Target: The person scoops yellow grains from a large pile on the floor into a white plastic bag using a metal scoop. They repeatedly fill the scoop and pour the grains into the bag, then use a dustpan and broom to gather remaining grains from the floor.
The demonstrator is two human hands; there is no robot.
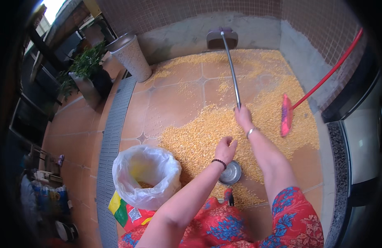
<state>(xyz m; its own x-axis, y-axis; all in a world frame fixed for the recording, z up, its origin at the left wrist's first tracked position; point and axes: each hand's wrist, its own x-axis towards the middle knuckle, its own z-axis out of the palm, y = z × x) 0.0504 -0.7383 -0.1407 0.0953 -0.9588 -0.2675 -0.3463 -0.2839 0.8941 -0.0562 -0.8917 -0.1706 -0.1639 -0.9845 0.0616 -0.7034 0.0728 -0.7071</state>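
Note:
My right hand [243,117] grips the lower end of a metal pole. At the pole's far end a greyish-purple long-handled dustpan [222,34] shows against the foot of the back wall. My left hand [226,149] is loosely curled with nothing visible in it, over a broad spread of yellow corn kernels [200,136]. Just below that hand lies a round metal bowl [232,173], partly hidden by my wrist. To the left, an open sack with a white plastic liner [147,198] stands upright. Some kernels show at its bottom.
A pink broom head [286,116] on a red stick rests on the corn at right. A speckled tall planter [132,57] and a potted plant [88,71] stand at back left. A perforated drain cover [112,127] runs along the tiles. Wrapped bottles [51,198] sit lower left.

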